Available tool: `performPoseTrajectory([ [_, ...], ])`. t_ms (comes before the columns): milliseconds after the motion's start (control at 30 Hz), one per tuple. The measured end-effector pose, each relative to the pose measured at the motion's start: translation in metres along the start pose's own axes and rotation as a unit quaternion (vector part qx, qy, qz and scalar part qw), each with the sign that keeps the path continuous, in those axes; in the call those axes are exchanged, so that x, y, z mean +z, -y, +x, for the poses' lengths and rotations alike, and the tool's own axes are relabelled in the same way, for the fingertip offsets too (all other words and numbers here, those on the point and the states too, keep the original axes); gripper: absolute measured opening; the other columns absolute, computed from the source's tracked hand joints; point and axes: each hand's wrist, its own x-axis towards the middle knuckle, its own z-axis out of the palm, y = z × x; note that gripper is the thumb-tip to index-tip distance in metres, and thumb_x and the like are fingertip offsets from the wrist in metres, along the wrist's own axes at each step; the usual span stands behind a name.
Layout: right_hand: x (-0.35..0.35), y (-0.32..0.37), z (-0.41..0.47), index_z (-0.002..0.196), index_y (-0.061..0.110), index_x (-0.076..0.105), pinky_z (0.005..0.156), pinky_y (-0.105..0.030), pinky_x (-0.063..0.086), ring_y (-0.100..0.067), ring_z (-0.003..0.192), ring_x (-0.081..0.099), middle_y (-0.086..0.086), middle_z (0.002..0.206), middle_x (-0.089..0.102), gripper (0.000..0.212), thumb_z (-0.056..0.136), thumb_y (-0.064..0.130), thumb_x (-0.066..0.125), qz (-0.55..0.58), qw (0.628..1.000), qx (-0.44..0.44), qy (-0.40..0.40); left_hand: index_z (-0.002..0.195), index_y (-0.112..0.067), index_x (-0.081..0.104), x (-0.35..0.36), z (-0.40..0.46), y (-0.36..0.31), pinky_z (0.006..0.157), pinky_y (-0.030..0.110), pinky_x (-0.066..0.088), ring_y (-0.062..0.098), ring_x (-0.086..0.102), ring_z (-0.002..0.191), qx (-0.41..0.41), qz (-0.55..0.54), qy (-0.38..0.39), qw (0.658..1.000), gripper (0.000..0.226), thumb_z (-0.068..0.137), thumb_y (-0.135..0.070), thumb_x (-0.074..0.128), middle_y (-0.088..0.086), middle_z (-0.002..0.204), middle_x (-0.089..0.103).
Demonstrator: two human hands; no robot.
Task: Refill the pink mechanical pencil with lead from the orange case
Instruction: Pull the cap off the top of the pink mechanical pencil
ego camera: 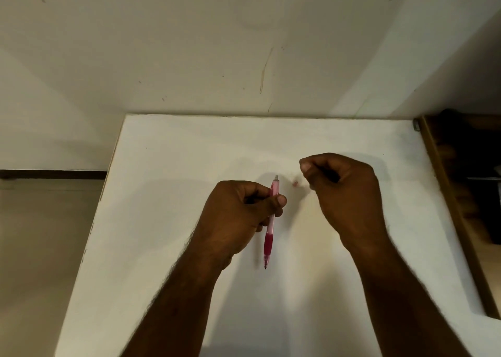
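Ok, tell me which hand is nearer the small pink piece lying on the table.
Right. The right hand hovers just beside the small pink piece, fingertips nearly over it. The left hand sits farther off, gripping the pink pencil.

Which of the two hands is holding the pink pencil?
The left hand: it grips the pink pencil mid-barrel, tip toward the person. The right hand is curled apart from it.

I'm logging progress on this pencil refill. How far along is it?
Done: a small pink piece, probably the pencil's end cap, lies on the white table. In hand: the left hand holds the pink mechanical pencil tip-down; the right hand is pinched shut, contents unclear. Left: inserting lead and recapping. No orange case is in view.
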Motion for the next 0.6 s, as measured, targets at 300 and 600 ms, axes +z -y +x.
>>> performPoseTrajectory([
  [300,0.008,0.008,-0.004,0.081,0.026,0.080,0.057,-0.016,0.049,-0.001,0.057,0.064,0.012,0.066,0.074,0.016,0.091,0.018,0.070,0.108,0.982,0.071,0.135,0.087,-0.017,0.081,0.002,0.000,-0.001,0.062,0.017,0.058,0.014,0.073,0.071,0.000,0.022,0.021,1.000,0.014,0.084,-0.030,0.077,-0.004,0.075,0.078],
  [600,0.003,-0.002,0.003,0.080,0.025,0.074,0.072,-0.024,0.051,-0.002,0.067,0.066,0.015,0.069,0.071,0.013,0.092,0.025,0.069,0.044,0.999,0.031,0.000,0.078,-0.019,0.081,0.002,-0.003,0.001,0.058,0.013,0.052,0.005,0.067,0.059,0.005,0.026,0.044,0.999,0.011,0.082,-0.030,0.079,-0.004,0.071,0.077],
])
